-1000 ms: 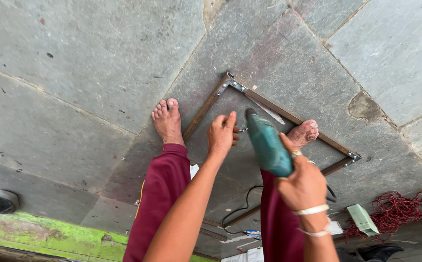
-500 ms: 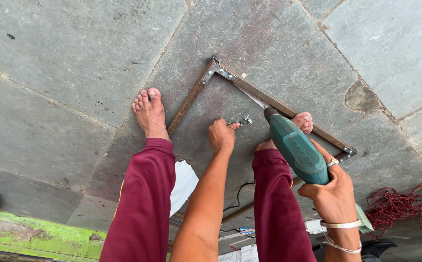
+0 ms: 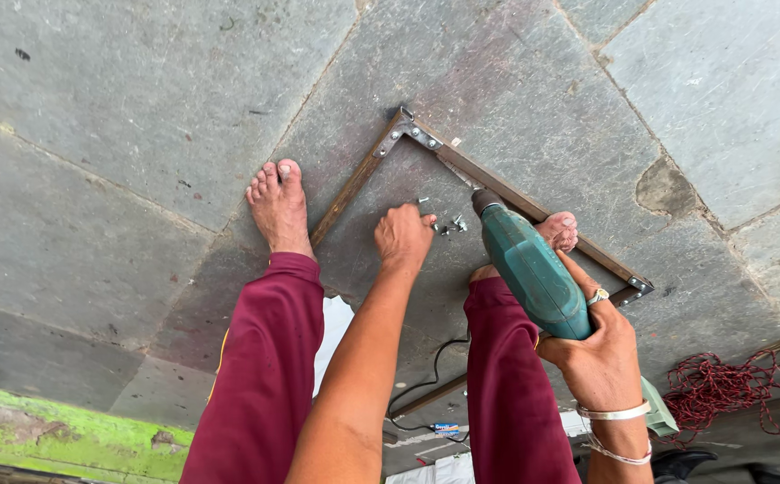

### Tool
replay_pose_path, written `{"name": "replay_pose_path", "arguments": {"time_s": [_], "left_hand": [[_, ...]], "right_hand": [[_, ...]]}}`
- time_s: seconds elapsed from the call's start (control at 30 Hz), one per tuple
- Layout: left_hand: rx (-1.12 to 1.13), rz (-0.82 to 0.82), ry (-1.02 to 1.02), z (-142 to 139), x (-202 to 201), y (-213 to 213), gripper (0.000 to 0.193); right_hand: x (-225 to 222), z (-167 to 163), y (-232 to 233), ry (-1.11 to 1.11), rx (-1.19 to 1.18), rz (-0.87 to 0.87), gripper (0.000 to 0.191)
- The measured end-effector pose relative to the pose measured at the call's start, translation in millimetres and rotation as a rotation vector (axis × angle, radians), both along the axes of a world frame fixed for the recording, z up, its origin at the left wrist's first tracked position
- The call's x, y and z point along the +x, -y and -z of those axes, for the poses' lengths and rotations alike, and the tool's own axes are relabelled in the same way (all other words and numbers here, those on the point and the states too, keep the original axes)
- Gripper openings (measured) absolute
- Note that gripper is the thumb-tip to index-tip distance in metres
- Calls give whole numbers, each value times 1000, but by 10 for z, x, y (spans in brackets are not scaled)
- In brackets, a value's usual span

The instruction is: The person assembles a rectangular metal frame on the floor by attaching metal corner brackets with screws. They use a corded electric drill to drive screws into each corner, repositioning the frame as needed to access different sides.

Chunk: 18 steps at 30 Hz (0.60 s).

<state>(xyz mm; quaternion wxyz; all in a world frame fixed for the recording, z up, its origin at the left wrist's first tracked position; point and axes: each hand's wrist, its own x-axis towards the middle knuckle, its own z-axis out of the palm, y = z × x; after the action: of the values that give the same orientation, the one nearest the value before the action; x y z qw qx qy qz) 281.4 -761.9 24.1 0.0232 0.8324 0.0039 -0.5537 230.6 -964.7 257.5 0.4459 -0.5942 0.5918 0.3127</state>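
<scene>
A brown wooden frame (image 3: pixel 354 184) with metal corner brackets (image 3: pixel 415 134) lies on grey stone slabs. My right hand (image 3: pixel 598 354) grips a green power drill (image 3: pixel 524 264), its nose pointing down toward the frame's upper rail. My left hand (image 3: pixel 403 236) reaches down to a small heap of screws (image 3: pixel 448 224) inside the frame, fingers curled over them; whether it holds one I cannot tell. My bare right foot (image 3: pixel 558 230) rests on the frame's rail, my bare left foot (image 3: pixel 278 204) on the floor just outside it.
A black cord (image 3: pixel 426 376) runs on the floor between my legs. A tangle of red string (image 3: pixel 717 390) lies at the right. A green painted strip (image 3: pixel 58 439) borders the lower left. White paper (image 3: pixel 331 327) lies by my left leg.
My left hand has dropped from raised above the frame to the screws on the floor. The drill in my right hand has swung lower and pulled back toward me.
</scene>
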Motion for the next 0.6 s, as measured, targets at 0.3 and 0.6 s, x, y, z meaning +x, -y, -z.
{"name": "replay_pose_path", "arguments": {"time_s": [0.3,0.6], "left_hand": [[71,-366,117,12,147,184,51],[103,-771,163,79,67,452,52]], "right_hand": [[78,4,-76,-39,0,-32,93],[222,-4,-114,-7,3,-64,95]]}}
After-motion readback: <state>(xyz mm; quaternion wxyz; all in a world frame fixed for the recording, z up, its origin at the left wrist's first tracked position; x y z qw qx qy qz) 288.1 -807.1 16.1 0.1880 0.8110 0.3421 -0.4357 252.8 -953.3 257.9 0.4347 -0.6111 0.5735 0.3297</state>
